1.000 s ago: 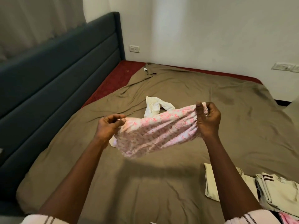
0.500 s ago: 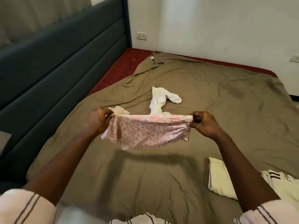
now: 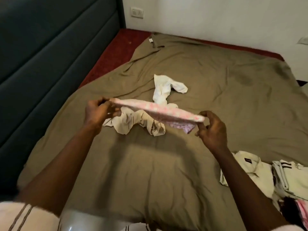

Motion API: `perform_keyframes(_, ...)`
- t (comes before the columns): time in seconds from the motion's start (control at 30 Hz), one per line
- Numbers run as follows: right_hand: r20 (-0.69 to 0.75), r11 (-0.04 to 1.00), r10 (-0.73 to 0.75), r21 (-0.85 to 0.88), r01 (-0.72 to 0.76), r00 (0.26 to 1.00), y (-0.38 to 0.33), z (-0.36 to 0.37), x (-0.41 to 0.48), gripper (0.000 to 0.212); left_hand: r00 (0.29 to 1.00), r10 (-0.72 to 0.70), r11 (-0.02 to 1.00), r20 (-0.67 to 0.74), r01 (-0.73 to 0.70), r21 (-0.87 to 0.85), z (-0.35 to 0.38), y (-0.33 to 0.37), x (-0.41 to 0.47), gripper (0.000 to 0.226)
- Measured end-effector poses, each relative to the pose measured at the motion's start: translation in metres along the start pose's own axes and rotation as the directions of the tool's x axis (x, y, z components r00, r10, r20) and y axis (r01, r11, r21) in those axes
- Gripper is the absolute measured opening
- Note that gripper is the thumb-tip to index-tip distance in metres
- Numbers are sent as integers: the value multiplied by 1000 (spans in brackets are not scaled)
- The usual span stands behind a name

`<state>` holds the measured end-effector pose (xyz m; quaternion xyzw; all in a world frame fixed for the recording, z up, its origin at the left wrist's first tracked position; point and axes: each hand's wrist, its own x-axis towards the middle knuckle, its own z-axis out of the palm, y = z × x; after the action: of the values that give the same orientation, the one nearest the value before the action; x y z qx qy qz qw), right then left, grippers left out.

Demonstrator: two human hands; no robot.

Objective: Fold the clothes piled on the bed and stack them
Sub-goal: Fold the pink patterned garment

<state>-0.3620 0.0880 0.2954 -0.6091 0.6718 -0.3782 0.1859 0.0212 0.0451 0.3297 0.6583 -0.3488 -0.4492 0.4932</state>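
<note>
Olive bedsheet (image 3: 150, 172) fills the lower frame. Above it at centre, the left hand (image 3: 98, 112) and right hand (image 3: 212, 129) each pinch one end of the pink patterned garment (image 3: 158, 110), fingers curled on its edge, holding it clear of the sheet. Half a second ago it hung down as a panel. Now it is drawn taut and tipped nearly flat, seen almost edge-on. I judge it is about to be laid down for folding.

Beyond it lie a crumpled cream garment (image 3: 133, 120) and a white garment (image 3: 162, 90), both unfolded.

At lower right, the folded stack (image 3: 286, 177) carries a small dark label (image 3: 247, 160), too small to read. So is the white tag (image 3: 150, 40) at the sheet's far corner.
</note>
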Motion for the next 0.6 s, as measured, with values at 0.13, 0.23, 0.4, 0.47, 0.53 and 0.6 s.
perform_keyframes(0.13,35,997,-31,-73,34,999,74,59,-87,21,984,-167,985,-60,165,-41,-11,-131,-18,19)
perform_keyframes(0.23,219,960,3,-274,58,976,140,111,-160,22,956,-278,950,-93,288,117,-14,-254,-36,20)
perform_keyframes(0.4,543,830,196,-535,157,817,217,162,-257,57,900,-425,838,-100,432,334,-25,-396,-83,15)
perform_keyframes(0.47,603,771,268,-602,208,751,225,168,-277,63,902,-418,825,-108,426,372,-27,-419,-95,8)
perform_keyframes(0.53,598,741,337,-645,186,727,219,171,-281,61,904,-408,824,-129,425,374,-26,-423,-100,8)
perform_keyframes(0.6,569,705,390,-690,162,724,201,176,-275,52,904,-385,808,-185,427,405,-21,-415,-100,9)
